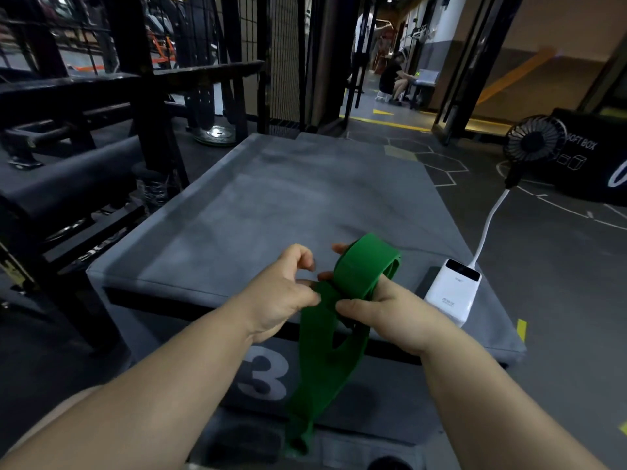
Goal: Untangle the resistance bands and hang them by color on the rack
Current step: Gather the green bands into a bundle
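Note:
A wide green resistance band (pixel 325 354) is held above the near edge of a grey padded box (pixel 271 205). My right hand (pixel 383 307) has the band's upper loop wrapped over its fingers, with the thumb pressed on a strand. My left hand (pixel 281 290) pinches the band just left of that loop with thumb and fingertips. The band's lower part hangs down in front of the box, twisted into two strands that join at the bottom. No other band is in sight.
A white power bank (pixel 451 293) lies on the box's right corner, cabled to a black fan (pixel 532 139) on the floor. A black metal rack (pixel 142 96) stands left. A black soft box (pixel 590 157) sits far right. A person sits in the far doorway.

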Tool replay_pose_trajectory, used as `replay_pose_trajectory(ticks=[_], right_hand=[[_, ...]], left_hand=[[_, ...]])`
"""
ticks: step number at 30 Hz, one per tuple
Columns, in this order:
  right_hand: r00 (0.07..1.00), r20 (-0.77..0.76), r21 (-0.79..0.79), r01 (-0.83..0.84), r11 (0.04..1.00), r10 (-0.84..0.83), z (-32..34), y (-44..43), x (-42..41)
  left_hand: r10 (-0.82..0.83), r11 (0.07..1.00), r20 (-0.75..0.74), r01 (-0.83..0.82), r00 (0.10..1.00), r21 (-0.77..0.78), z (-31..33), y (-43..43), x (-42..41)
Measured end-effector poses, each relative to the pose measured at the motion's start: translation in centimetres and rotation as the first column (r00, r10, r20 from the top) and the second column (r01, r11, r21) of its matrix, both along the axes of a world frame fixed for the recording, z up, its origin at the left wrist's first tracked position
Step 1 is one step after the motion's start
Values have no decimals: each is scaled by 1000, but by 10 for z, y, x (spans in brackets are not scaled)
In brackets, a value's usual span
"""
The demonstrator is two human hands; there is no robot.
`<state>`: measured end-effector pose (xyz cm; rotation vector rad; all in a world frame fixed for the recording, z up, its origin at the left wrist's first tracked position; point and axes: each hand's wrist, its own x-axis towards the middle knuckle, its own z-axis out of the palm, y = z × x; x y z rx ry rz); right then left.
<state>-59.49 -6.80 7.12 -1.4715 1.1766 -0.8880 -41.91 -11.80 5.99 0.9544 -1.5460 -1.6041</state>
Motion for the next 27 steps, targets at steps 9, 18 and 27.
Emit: replay_pose_trajectory(ticks=[9, 18, 27], right_hand=[[993, -83, -113, 76, 991, -86, -1, 1, -6], [842, 473, -79, 332, 940, -258, 3, -8, -18], [922, 320, 26, 221, 975, -218, -1, -4, -26]], left_hand=[[102, 965, 264, -31, 959, -259, 0, 3, -2], [-158, 975, 368, 205, 916, -90, -18, 9, -12], [81, 956, 43, -66, 996, -285, 0, 11, -12]])
